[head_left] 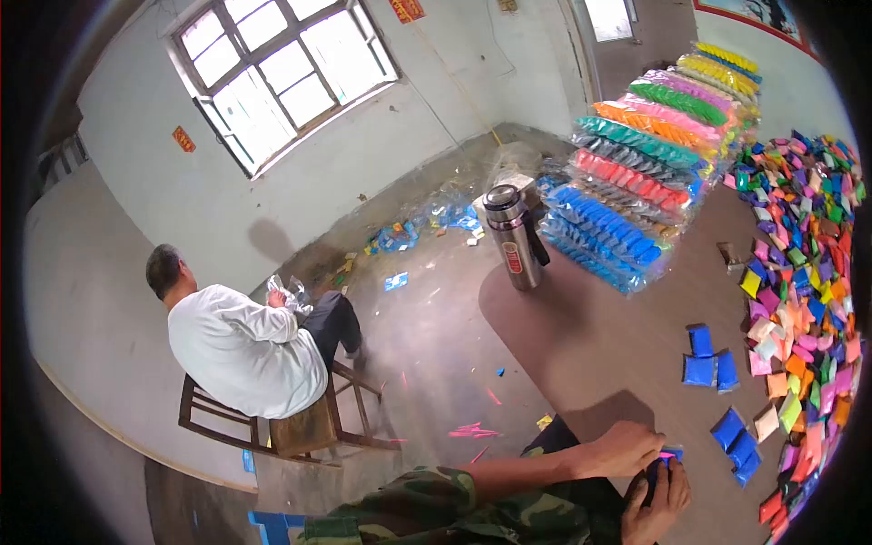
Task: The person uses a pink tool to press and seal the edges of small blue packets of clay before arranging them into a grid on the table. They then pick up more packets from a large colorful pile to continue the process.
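Note:
At the near edge of the brown table (pixel 581 336), my left hand (pixel 625 449) is closed, its fingertips pinching a small blue packet (pixel 673 450). Just below it, my right hand (pixel 662 502) curls around the same packet. A bit of pink shows between the fingers, but I cannot make out what it is. The fingers cover most of the packet. Several similar blue packets (pixel 699 370) lie flat on the table to the right, with another blue group (pixel 737 445) closer to my hands.
A heap of small coloured packets (pixel 808 291) runs along the table's right side. Clear bags of coloured packets (pixel 627 177) are stacked at the far end, beside a steel vacuum flask (pixel 516 238). A person (pixel 245 350) sits on a wooden chair (pixel 304 431) at left. Pink scraps litter the floor.

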The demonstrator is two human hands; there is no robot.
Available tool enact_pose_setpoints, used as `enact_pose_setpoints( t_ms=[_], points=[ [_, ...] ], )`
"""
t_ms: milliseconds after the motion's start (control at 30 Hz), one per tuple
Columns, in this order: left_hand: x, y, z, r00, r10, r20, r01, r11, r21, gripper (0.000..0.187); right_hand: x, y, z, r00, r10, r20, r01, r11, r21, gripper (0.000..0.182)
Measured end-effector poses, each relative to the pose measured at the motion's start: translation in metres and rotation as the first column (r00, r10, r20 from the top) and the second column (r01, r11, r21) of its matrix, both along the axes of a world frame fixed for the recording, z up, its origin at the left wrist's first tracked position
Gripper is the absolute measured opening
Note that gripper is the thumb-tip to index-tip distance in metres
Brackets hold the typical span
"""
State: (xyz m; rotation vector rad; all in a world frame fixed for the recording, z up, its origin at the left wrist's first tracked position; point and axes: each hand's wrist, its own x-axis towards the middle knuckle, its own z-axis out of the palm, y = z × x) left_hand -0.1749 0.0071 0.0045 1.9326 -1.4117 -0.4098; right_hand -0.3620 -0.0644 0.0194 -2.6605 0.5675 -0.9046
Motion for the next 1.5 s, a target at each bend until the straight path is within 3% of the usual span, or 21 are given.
enact_pose_setpoints(
  t_ms=[133, 233, 333, 400, 433, 467, 500, 567, 667, 767, 900, 1000, 1100, 1233, 1267, 1400, 1500],
  points=[
    [0.016, 0.009, -0.001, 0.992, 0.113, 0.063, -0.114, 0.993, 0.017, 0.019, -0.003, 0.000, 0.000, 1.000, 0.007, -0.029, -0.007, 1.000, 0.004, 0.043],
    [0.003, 0.010, 0.001, 0.995, 0.094, -0.044, -0.100, 0.982, -0.159, 0.018, -0.014, 0.000, -0.028, 0.997, -0.038, -0.067, 0.044, 0.996, 0.080, 0.043],
    [-0.009, 0.009, 0.011, 0.999, -0.047, 0.001, 0.046, 0.989, 0.140, 0.016, -0.002, -0.001, -0.016, 0.999, -0.039, 0.000, 0.039, 0.994, 0.104, 0.038],
    [0.004, 0.006, 0.007, 0.978, -0.006, 0.206, -0.055, 0.955, 0.290, 0.018, -0.004, 0.001, -0.015, 0.998, -0.039, 0.041, 0.034, 0.992, 0.119, 0.039],
    [0.013, 0.013, 0.005, 0.974, 0.020, 0.226, -0.056, 0.987, 0.151, 0.020, -0.001, 0.001, -0.016, 0.997, -0.054, 0.046, 0.049, 0.994, 0.103, 0.040],
    [0.015, 0.006, 0.016, 0.991, 0.086, 0.105, -0.104, 0.978, 0.182, 0.018, -0.003, 0.000, -0.006, 0.997, -0.062, 0.049, 0.057, 0.992, 0.109, 0.040],
    [0.011, 0.004, 0.024, 0.993, 0.082, 0.086, -0.083, 0.996, 0.011, 0.015, 0.000, -0.001, -0.003, 0.996, -0.070, 0.052, 0.063, 0.991, 0.122, 0.039],
    [-0.002, 0.002, 0.033, 0.998, -0.023, 0.057, 0.027, 0.998, -0.065, 0.010, -0.005, 0.000, -0.007, 0.994, -0.089, 0.056, 0.083, 0.991, 0.109, 0.040],
    [-0.006, -0.012, 0.034, 0.986, -0.113, 0.119, 0.109, 0.993, 0.039, 0.012, -0.006, -0.001, -0.011, 0.995, -0.080, 0.059, 0.073, 0.991, 0.109, 0.041],
    [0.001, -0.026, 0.031, 0.954, -0.025, 0.299, -0.010, 0.993, 0.116, 0.012, -0.006, -0.001, -0.009, 0.994, -0.087, 0.072, 0.080, 0.992, 0.102, 0.040],
    [0.000, -0.028, 0.036, 0.983, -0.108, 0.150, 0.096, 0.991, 0.089, 0.013, -0.008, 0.000, -0.008, 0.992, -0.104, 0.070, 0.094, 0.987, 0.132, 0.040],
    [-0.003, -0.024, 0.035, 0.963, -0.092, 0.255, 0.066, 0.992, 0.108, 0.013, -0.009, -0.002, -0.009, 0.993, -0.101, 0.062, 0.093, 0.989, 0.116, 0.038],
    [0.012, -0.019, 0.037, 0.983, 0.053, 0.177, -0.060, 0.998, 0.033, 0.011, -0.011, 0.000, -0.010, 0.993, -0.102, 0.057, 0.094, 0.987, 0.130, 0.036],
    [-0.009, 0.008, 0.037, 0.996, 0.025, -0.081, -0.022, 0.999, 0.035, 0.007, -0.010, 0.000, -0.019, 0.986, -0.124, 0.115, 0.102, 0.978, 0.182, 0.035],
    [-0.014, 0.014, 0.033, 0.996, -0.016, -0.086, 0.019, 0.999, 0.042, 0.006, -0.009, 0.000, -0.017, 0.984, -0.128, 0.123, 0.103, 0.976, 0.190, 0.035],
    [-0.005, 0.018, 0.023, 0.980, 0.139, 0.143, -0.139, 0.990, -0.006, 0.005, -0.010, 0.002, -0.020, 0.985, -0.121, 0.124, 0.095, 0.976, 0.196, 0.034],
    [-0.004, 0.022, 0.032, 0.986, 0.163, -0.035, -0.161, 0.985, 0.054, 0.005, -0.008, 0.000, -0.015, 0.986, -0.116, 0.119, 0.086, 0.969, 0.234, 0.031]
  ],
)
